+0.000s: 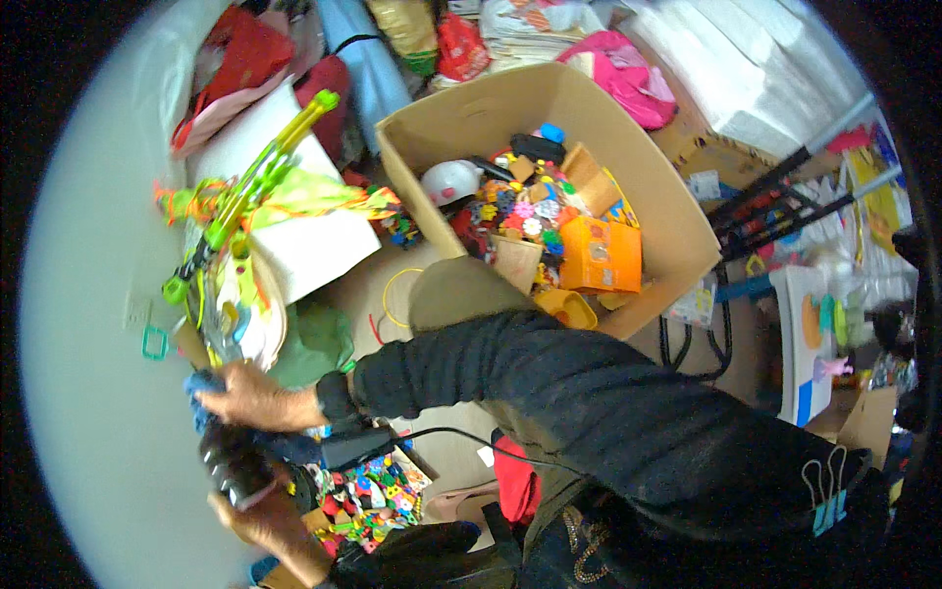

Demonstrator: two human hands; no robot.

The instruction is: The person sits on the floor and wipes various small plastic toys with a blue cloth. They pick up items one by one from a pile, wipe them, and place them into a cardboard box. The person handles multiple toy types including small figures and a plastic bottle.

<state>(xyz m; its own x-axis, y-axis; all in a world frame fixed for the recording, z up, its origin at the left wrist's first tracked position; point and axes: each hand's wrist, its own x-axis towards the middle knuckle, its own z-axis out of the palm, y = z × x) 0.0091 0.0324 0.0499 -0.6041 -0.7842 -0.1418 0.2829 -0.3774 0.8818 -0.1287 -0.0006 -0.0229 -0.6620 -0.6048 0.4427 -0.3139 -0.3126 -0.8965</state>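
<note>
Both hands are at the left, near the pale wall. My right hand [261, 401] grips a bunched blue cloth [200, 397], close to one end of a dark, glossy, ribbed object [234, 465], possibly a bottle. Around the other end of that object my left hand [276, 526] is closed; blur hides the exact grip. Just right of the hands lies an open box filled with small colourful plastic toy pieces [372, 497]. A black cable [471, 438] runs from a dark device [357, 448] towards my body.
A large cardboard box [647, 169] of mixed toys stands beyond my right arm, with an orange box [602, 254] inside. A green-yellow pole [257, 177] leans over a white board [316, 250]. Black metal legs [765, 213] stand at the right; a red cloth item [515, 478] lies below my arm.
</note>
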